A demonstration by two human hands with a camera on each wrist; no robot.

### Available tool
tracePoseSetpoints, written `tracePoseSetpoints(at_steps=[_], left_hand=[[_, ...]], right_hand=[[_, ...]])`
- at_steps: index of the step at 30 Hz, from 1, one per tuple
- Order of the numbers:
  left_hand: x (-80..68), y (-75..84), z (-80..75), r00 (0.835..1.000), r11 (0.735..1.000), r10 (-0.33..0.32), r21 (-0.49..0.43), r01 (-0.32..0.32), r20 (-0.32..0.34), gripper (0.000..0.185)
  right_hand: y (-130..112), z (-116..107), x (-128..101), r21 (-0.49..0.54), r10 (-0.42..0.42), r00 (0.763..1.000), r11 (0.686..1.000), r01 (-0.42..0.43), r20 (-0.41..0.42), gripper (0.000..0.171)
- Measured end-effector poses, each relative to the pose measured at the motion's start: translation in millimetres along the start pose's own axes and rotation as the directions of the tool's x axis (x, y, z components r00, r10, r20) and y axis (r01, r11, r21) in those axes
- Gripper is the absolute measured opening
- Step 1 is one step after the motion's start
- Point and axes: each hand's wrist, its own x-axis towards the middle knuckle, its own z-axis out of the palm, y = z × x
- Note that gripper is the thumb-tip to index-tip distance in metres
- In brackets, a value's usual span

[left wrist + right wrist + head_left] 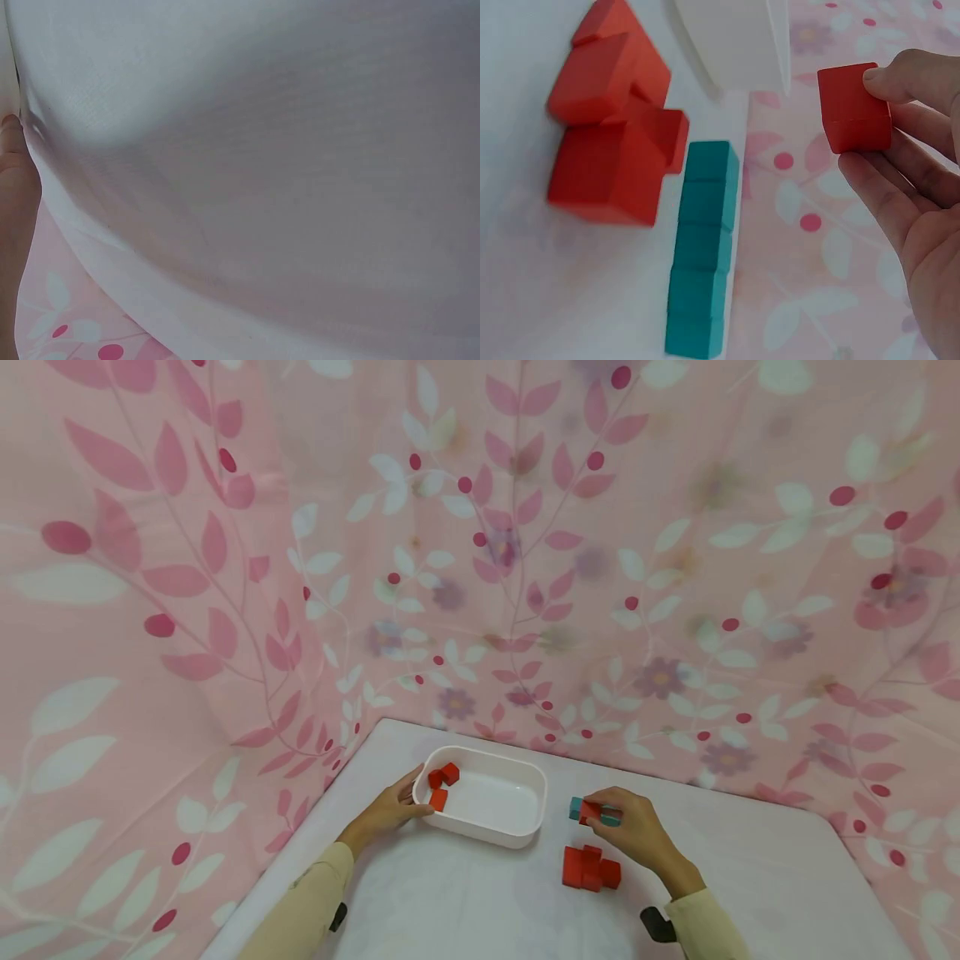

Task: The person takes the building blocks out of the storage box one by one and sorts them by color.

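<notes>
A red cube (853, 101) is pinched between the thumb and fingers of my right hand (630, 822), raised off the table. Behind that hand in the head view, a row of teal cubes (701, 247) lies on the table, partly hidden by it. Just nearer to me is a cluster of red blocks (591, 868), pressed close together. My left hand (392, 810) grips the left end of a white rectangular tub (480, 835), thumb along its front side. Inside the tub's left end lie three red blocks (438, 798).
White cloth covers the table (450, 893). Pink floral fabric (525, 568) hangs along the back and left edges. The left wrist view shows mostly white cloth, with part of the left hand at its left border.
</notes>
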Motion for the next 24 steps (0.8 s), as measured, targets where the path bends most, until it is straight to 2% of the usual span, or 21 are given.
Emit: tracePoseSetpoints(at_steps=[5, 11, 17, 24], left_hand=[[-0.9, -0.6, -1.7, 1.0, 1.0, -0.009, 0.005, 0.009, -0.011, 0.086], [1.0, -5.6, -1.4, 1.0, 1.0, -0.016, 0.011, 0.016, -0.005, 0.087], [-0.2, -3.5, -0.3, 1.0, 1.0, -0.017, 0.012, 0.017, -0.001, 0.087], [-0.6, -1.1, -0.9, 1.0, 0.999, -0.026, -0.021, 0.027, 0.012, 0.088]], right_hand=[[11, -6, -17, 0.026, 0.042, 0.999, 0.999, -0.042, 0.008, 0.03], [22, -11, -37, 0.026, 0.04, 0.999, 0.999, -0.039, -0.006, 0.03], [30, -15, -52, 0.02, 0.172, 0.985, 0.985, -0.173, 0.032, 0.031], [37, -14, -67, 0.031, 0.242, 0.968, 0.969, -0.244, 0.059, 0.029]])
